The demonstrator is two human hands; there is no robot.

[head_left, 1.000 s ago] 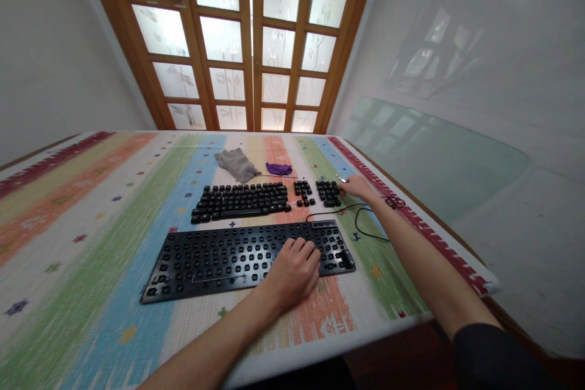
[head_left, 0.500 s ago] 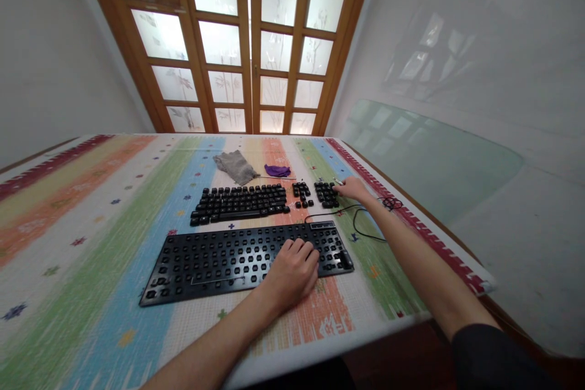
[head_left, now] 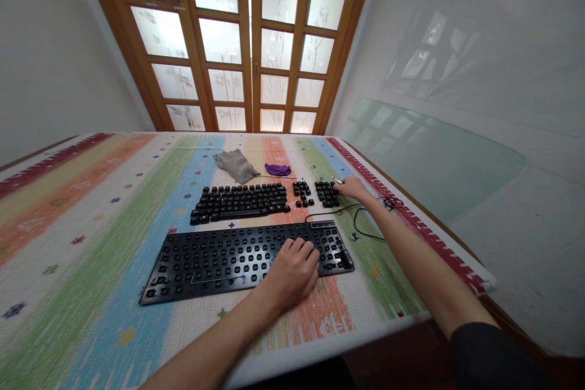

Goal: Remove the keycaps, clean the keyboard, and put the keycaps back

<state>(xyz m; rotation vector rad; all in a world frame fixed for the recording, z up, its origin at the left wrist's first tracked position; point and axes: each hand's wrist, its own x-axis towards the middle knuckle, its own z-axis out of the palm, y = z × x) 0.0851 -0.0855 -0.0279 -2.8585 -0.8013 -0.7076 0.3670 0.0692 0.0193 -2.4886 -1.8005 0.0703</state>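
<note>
A black keyboard base (head_left: 214, 259) with its keycaps off lies across the tablecloth, bare key stems showing. My left hand (head_left: 295, 265) rests on its right part, fingers curled down onto the board near the front edge. Behind it the loose black keycaps (head_left: 244, 201) are laid out in keyboard order, with a smaller group of keycaps (head_left: 302, 194) and a number-pad block (head_left: 325, 194) to the right. My right hand (head_left: 351, 187) is closed beside the number-pad block, with a small silvery tool (head_left: 337, 181) poking out from its fingertips. Its exact kind is too small to tell.
A black cable (head_left: 361, 228) runs from the keyboard's back and coils under my right forearm. Farther back lie a grey cloth (head_left: 236, 166), a purple cloth (head_left: 277, 169) and a thin dark rod (head_left: 276, 177). A wall borders the striped table (head_left: 105, 219) on the right.
</note>
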